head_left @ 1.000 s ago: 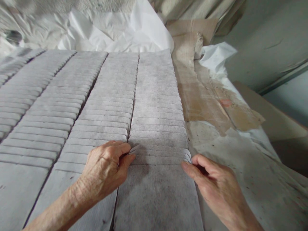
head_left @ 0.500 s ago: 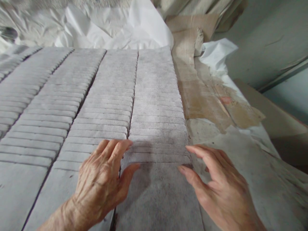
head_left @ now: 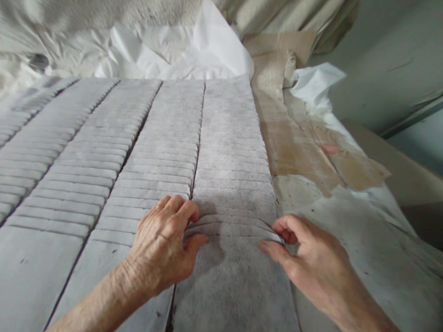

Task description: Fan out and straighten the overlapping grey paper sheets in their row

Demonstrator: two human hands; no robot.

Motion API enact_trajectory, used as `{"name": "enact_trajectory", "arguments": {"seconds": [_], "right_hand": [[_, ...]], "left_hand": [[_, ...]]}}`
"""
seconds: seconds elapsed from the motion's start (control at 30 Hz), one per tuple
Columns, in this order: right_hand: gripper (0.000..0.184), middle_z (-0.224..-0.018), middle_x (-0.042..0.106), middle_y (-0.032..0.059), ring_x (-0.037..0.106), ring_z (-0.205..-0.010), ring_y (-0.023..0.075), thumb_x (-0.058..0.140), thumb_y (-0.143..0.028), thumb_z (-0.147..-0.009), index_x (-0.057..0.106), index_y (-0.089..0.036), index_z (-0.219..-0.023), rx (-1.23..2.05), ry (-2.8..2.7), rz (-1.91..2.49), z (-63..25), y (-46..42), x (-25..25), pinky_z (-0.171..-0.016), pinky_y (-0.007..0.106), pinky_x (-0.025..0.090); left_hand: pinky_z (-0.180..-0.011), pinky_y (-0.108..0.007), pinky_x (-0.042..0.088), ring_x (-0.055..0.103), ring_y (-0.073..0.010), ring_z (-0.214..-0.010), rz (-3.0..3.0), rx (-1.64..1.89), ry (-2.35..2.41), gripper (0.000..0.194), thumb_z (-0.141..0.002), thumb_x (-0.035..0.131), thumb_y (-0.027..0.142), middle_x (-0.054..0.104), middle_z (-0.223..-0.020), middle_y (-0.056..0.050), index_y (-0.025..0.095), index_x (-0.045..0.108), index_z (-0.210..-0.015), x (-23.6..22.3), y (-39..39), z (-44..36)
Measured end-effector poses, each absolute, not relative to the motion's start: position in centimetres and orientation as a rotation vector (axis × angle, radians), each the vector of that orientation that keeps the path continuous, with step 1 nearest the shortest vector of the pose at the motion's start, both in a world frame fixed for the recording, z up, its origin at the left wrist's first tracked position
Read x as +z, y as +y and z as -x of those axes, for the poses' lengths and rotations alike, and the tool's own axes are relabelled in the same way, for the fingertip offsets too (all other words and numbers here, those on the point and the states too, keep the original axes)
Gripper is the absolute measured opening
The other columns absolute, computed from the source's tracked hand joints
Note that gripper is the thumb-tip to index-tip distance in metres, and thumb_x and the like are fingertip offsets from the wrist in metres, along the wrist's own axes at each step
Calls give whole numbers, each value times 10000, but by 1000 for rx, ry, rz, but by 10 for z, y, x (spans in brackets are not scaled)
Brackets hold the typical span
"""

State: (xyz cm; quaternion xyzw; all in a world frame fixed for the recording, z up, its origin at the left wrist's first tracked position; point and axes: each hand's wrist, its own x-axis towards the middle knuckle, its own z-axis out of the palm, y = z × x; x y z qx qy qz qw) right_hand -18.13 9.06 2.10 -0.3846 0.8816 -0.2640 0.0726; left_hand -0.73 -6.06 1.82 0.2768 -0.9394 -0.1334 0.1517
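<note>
Thin grey cloth-like sheets (head_left: 230,276) lie overlapped like shingles in the rightmost row, their edges forming close ridges. My left hand (head_left: 164,240) grips the left side of the front few sheets, fingers curled at the edge and thumb on the nearer side. Across from it, my right hand (head_left: 311,258) pinches the right corners of the same sheets between thumb and bent fingers. Between my hands the gripped sheets bow slightly upward in the middle. Exactly how many sheets are held is hidden.
More rows of overlapped grey sheets (head_left: 65,193) run side by side to the left, with dark gaps between them. Worn brown cardboard (head_left: 294,152) and crumpled white paper (head_left: 316,85) lie to the right. Creased pale sheeting (head_left: 145,18) hangs along the back.
Both hands have closed on the sides of the front sheets, which were flat and now bow upward. The view has shifted slightly, so the rows appear a little lower and farther right.
</note>
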Motion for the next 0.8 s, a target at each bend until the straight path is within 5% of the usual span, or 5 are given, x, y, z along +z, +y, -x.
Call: {"name": "enact_trajectory", "arguments": {"seconds": [0.37, 0.53, 0.8], "right_hand": [[353, -475, 451, -23, 452, -476, 167, 484, -555, -608, 403, -228, -502, -763, 2751, 984, 172, 97, 15, -481, 282, 307], [425, -423, 370, -29, 341, -380, 132, 413, -640, -625, 389, -232, -507, -757, 2654, 873, 168, 104, 18, -405, 260, 277], [388, -386, 267, -52, 282, -356, 93, 457, -515, -684, 319, -217, -477, -927, 2547, 1008, 166, 104, 20, -352, 219, 221]], "left_hand": [[-590, -331, 350, 509, -217, -723, -1088, -356, -2690, 243, -730, 601, 414, 540, -688, -11, 206, 498, -658, 18, -53, 3], [-600, -313, 363, 503, -184, -689, -1081, -477, -2640, 211, -807, 490, 365, 538, -673, -5, 205, 533, -677, 17, -49, -1], [-575, -290, 328, 472, -156, -605, -1115, -506, -2578, 249, -766, 524, 360, 508, -595, 16, 201, 480, -580, 14, -52, -1]]}}
